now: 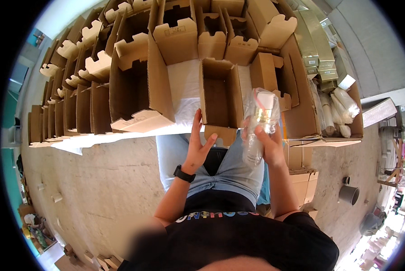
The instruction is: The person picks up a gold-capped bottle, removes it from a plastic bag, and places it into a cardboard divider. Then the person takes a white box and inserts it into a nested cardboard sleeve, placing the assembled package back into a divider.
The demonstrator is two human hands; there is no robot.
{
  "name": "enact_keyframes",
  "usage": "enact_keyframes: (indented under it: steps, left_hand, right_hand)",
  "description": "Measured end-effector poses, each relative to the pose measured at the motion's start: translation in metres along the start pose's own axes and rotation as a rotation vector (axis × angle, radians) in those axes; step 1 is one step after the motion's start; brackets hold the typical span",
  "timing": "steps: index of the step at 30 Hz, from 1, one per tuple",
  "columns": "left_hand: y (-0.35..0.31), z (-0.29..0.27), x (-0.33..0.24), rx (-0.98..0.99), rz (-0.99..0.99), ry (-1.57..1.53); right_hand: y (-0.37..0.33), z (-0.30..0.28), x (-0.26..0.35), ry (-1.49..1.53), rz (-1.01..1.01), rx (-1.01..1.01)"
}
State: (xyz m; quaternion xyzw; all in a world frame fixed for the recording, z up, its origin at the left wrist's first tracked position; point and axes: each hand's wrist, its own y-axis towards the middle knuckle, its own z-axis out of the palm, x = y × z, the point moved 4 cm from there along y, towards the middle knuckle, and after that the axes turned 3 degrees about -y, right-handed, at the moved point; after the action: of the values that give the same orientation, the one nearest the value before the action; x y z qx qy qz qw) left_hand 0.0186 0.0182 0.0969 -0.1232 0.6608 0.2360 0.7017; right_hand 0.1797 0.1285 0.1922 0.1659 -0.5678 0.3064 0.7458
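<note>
My right hand (269, 143) is closed around a bottle (262, 118) in clear bubble wrap, with a white cap and a gold band showing through the plastic. It is held tilted, just right of an open cardboard box (221, 92). That box lies at the table's near edge, its inside bare and its notched flap (220, 135) hanging toward me. At the box's left near corner is my left hand (201, 142), fingers spread, thumb by the flap. Whether the left fingers press on the cardboard is hard to tell.
Rows of open brown boxes (83, 108) fill the table's left and far side. A larger open box (137, 86) stands just left. At right, a carton (322, 137) holds more bubble-wrapped items (342, 106) and gold boxes (317, 40). A grey bin (349, 195) lies on the floor.
</note>
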Motion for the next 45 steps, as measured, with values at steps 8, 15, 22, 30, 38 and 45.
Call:
enact_keyframes:
  steps: [8,15,22,30,38,45]
  left_hand:
    - [-0.059,-0.013,-0.03,-0.227,0.031,-0.355]
    - [-0.079,0.023,-0.057,-0.139,-0.294,-0.641]
    - [-0.064,0.009,-0.059,-0.034,-0.292,-0.746]
    - [-0.067,0.019,-0.049,0.039,-0.216,-0.735]
    - [-0.058,0.015,-0.06,-0.015,-0.191,-0.81]
    - [-0.055,0.012,-0.063,-0.073,-0.157,-0.891]
  right_hand:
    - [-0.033,0.047,0.016,-1.072,-0.42,-0.039]
    - [-0.061,0.085,-0.018,-1.02,-0.318,0.211]
    - [-0.06,0.058,0.015,-0.8,-0.463,0.053]
    - [-0.05,0.05,0.014,-0.439,-0.214,-0.063]
    - [-0.058,0.05,0.017,-0.353,-0.183,-0.056]
    - [-0.041,0.063,0.012,-0.296,-0.162,0.087]
